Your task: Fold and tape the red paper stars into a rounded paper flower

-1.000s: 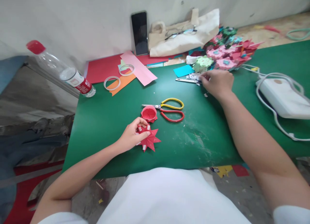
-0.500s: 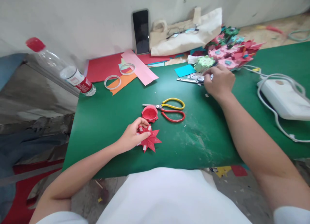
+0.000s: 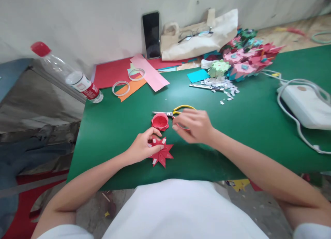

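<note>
My left hand grips a red folded-paper star by its left side, thumb on top. Small white tape pieces sit on several of the star's points. Just beyond it stands a red paper cup shape with a pointed base. My right hand, smeared by motion, is in the air to the right of the star with its fingertips drawn together. Whatever they pinch, if anything, is too small to make out. Scissors with yellow and red handles lie behind my right hand, partly covered by it.
White tape scraps and a utility knife lie farther back. Paper flowers, a cloth bag and a phone are by the wall. A bottle, tape rolls and a white corded box flank the work area.
My right hand has come from the white scraps at the back toward the star, uncovering the scraps. My left hand still holds the star, which has shifted slightly.
</note>
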Demonstrator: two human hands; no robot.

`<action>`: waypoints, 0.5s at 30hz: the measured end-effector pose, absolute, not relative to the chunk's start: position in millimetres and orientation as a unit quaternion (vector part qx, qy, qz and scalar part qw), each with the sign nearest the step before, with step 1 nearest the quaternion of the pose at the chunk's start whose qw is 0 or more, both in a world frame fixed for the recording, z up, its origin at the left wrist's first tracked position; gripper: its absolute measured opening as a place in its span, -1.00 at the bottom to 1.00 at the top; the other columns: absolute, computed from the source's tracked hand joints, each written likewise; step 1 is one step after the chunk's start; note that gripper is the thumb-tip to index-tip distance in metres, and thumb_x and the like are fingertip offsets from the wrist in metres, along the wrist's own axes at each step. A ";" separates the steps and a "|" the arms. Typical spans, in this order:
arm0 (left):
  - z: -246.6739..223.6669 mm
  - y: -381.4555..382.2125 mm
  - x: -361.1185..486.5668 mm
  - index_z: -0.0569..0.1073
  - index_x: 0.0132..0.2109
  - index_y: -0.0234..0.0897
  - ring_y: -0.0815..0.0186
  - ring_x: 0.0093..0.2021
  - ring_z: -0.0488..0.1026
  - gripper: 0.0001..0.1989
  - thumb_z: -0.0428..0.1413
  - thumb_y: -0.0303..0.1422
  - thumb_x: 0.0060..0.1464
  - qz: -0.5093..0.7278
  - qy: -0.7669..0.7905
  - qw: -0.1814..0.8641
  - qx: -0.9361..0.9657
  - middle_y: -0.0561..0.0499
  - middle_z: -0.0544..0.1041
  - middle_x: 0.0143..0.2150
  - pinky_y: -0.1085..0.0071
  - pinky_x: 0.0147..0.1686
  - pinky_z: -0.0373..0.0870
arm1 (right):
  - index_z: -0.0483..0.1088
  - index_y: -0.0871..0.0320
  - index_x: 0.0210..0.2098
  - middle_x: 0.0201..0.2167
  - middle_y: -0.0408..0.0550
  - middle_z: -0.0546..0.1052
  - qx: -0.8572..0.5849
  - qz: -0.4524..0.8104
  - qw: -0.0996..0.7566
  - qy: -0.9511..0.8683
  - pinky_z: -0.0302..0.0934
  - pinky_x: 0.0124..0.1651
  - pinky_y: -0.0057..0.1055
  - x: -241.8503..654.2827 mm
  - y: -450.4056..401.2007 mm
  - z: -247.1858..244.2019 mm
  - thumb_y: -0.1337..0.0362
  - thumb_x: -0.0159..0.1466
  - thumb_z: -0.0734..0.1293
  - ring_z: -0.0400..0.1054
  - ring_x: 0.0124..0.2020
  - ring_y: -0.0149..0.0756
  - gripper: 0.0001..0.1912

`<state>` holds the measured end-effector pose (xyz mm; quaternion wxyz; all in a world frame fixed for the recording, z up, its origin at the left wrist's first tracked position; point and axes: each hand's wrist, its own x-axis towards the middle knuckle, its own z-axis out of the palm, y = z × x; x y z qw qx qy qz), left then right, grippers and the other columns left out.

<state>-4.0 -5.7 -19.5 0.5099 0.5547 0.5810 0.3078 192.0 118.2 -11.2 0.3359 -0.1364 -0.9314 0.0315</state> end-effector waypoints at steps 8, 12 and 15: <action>-16.7 -5.0 -1.0 0.33 -0.17 -0.28 0.42 -0.37 0.44 -0.74 0.20 -0.36 0.00 0.324 0.564 0.529 0.546 0.10 0.50 -0.37 0.54 -0.33 0.32 | 0.29 0.16 -0.42 -0.54 -0.14 0.42 -0.106 0.144 0.266 -0.947 -0.03 -0.46 -0.47 180.7 74.4 -19.5 0.34 0.28 0.16 0.22 -0.53 -0.43 -0.83; -17.9 -3.6 -1.8 0.33 -0.20 -0.29 0.42 -0.36 0.44 -0.73 0.23 -0.36 -0.03 0.341 0.569 0.545 0.513 0.07 0.52 -0.35 0.51 -0.29 0.34 | 0.27 0.16 -0.42 -0.56 -0.17 0.41 -0.148 0.205 0.270 -0.929 -0.02 -0.45 -0.50 179.5 76.9 -23.7 0.37 0.24 0.18 0.24 -0.54 -0.46 -0.89; -17.4 -2.6 -2.9 0.33 -0.22 -0.30 0.49 -0.48 0.35 -0.69 0.27 -0.32 -0.07 0.345 0.590 0.552 0.478 0.12 0.48 -0.44 0.55 -0.40 0.25 | 0.24 0.16 -0.46 -0.61 -0.20 0.36 -0.163 0.247 0.290 -0.910 -0.02 -0.47 -0.52 178.5 79.3 -24.5 0.38 0.20 0.20 0.19 -0.58 -0.49 -0.89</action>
